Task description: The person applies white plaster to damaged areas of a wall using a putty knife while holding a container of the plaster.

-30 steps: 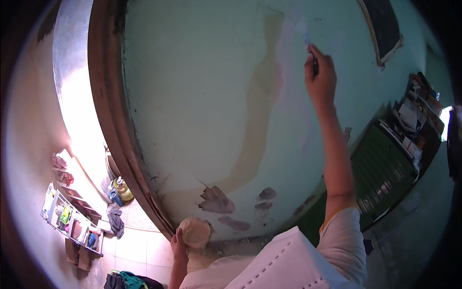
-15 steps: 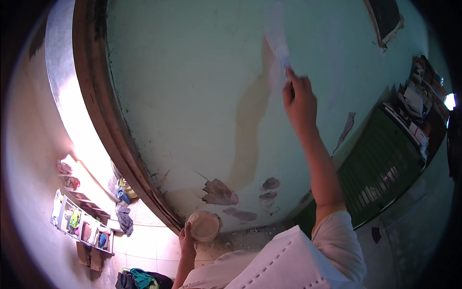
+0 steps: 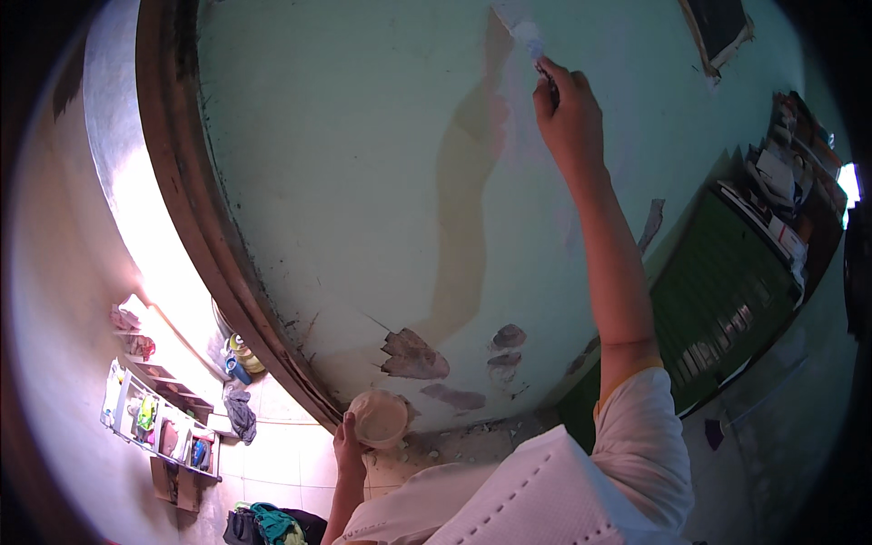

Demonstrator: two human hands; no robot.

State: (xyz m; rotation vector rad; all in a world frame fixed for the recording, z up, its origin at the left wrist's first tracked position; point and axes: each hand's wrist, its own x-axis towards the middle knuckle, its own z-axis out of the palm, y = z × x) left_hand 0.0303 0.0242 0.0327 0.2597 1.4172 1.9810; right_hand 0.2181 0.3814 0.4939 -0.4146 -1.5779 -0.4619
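My right hand (image 3: 567,109) is raised on the pale green wall (image 3: 327,163), closed on a scraper (image 3: 520,25) whose pale blade is against the wall beside a whitish smeared streak. My arm's shadow lies left of it. Low down, my left hand (image 3: 348,440) holds a round, pale container (image 3: 381,418) with light creamy contents, near the bottom of the wall. Dark patches of flaked paint (image 3: 413,354) mark the wall above the container. A white mask at the bottom of the view hides part of my body.
A dark wooden door frame (image 3: 195,218) borders the wall on the left; beyond it stand a cluttered rack (image 3: 159,422) and heaped clothes (image 3: 272,522) on the tiles. At right, a green slatted cabinet (image 3: 708,300) carries papers (image 3: 781,191). A dark framed panel (image 3: 713,36) is at top right.
My right hand with the scraper moved left and down from one second ago to half a second ago, and has since gone up. The view has shifted slightly.
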